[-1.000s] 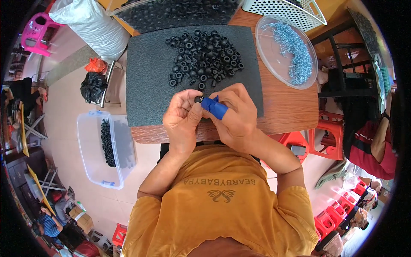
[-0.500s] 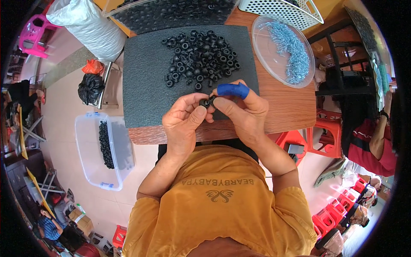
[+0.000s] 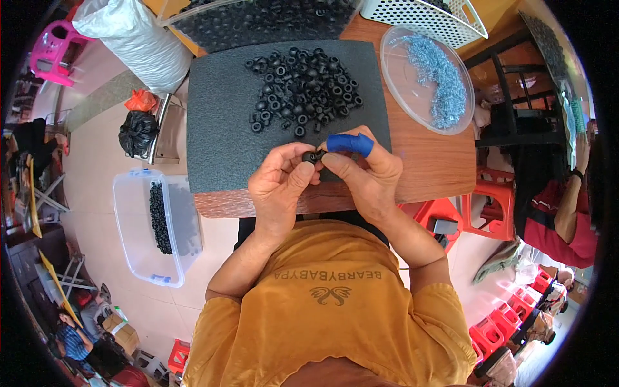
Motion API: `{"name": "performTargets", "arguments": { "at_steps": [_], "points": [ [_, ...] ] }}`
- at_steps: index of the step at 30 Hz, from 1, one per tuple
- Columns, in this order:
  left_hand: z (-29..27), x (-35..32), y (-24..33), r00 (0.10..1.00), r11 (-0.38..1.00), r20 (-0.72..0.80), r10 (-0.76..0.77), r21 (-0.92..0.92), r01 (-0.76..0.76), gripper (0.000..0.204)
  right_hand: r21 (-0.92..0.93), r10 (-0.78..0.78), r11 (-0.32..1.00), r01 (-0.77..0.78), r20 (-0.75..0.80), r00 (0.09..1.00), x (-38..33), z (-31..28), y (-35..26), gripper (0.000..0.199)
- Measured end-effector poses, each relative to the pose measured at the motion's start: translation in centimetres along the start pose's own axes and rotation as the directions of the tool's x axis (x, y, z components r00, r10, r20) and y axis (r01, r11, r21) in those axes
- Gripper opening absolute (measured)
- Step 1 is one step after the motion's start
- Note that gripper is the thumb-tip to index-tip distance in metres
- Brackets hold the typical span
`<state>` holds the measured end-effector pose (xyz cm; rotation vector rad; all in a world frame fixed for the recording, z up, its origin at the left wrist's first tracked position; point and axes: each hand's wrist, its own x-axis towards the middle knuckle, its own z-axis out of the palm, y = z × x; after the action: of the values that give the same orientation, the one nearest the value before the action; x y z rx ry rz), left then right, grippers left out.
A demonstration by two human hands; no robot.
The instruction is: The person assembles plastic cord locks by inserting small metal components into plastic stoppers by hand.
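Observation:
My left hand (image 3: 280, 184) and my right hand (image 3: 364, 171) meet over the near edge of a dark grey foam mat (image 3: 222, 122). Both pinch one small black rubber ring (image 3: 314, 156) between their fingertips. A blue cot (image 3: 348, 143) covers my right index finger. A pile of several black rubber rings (image 3: 303, 90) lies on the mat just beyond my hands. To the right, a clear round dish (image 3: 394, 64) holds small blue-grey metal parts (image 3: 438, 80).
The mat lies on a wooden table (image 3: 429, 161). On the floor at left stands a clear plastic bin (image 3: 142, 251) with black rings inside. A white basket (image 3: 425, 13), a tray of black rings (image 3: 258, 16) and a white sack (image 3: 132, 39) sit at the back. Another person (image 3: 558, 206) sits at right.
My hands have shifted slightly and my blue-capped index finger has straightened over the ring; both hands still hold the ring at the mat's near edge.

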<state>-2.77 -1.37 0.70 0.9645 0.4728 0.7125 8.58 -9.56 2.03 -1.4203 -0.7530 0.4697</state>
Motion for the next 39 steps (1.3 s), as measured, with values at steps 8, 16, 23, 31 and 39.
{"name": "performTargets", "arguments": {
  "at_steps": [8,16,23,31,39],
  "points": [
    [-0.4,0.3,0.3,0.993,0.992,0.029,-0.117,-0.045,0.118,0.024,-0.088,-0.115,0.989,0.119,0.052,0.992,0.1,-0.7,0.3,0.022],
    [-0.7,0.7,0.8,0.923,0.891,0.129,-0.362,-0.242,0.384,0.019,-0.104,-0.206,0.971,0.215,0.085,0.975,0.6,-1.1,0.1,0.02],
    [-0.6,0.8,0.7,0.871,0.801,0.224,-0.436,-0.345,0.49,0.021,-0.107,-0.191,0.972,0.209,0.158,0.969,0.7,-2.0,0.0,0.015],
    [0.0,0.7,0.6,0.879,0.817,0.209,-0.428,-0.327,0.475,0.021,-0.005,-0.116,0.993,0.116,0.041,0.992,0.3,-1.6,-0.1,0.017],
    [0.6,0.4,0.5,0.916,0.894,0.116,-0.384,-0.2,0.4,0.02,0.043,-0.1,0.994,0.098,0.03,0.995,-0.1,-1.2,0.0,0.018]
  ]
}}
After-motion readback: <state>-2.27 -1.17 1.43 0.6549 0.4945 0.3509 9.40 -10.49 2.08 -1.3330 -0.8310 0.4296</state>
